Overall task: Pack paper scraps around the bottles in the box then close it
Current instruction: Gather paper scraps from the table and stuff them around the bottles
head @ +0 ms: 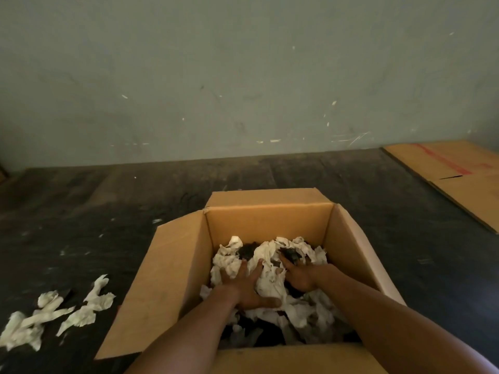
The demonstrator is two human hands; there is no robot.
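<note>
An open cardboard box point(172, 268) stands on the dark floor with its flaps spread outward. White crumpled paper scraps point(270, 255) fill its inside, with dark shapes showing between them; the bottles are hidden under the paper. My left hand point(247, 288) lies flat on the scraps at the box's left middle, fingers spread. My right hand point(298, 276) presses into the paper just to the right, fingertips buried among scraps. Neither hand visibly holds anything.
Several loose paper scraps point(54, 317) lie on the floor left of the box. A flattened cardboard sheet point(459, 174) with a red stripe lies at the far right. A grey-green wall point(243, 76) stands behind.
</note>
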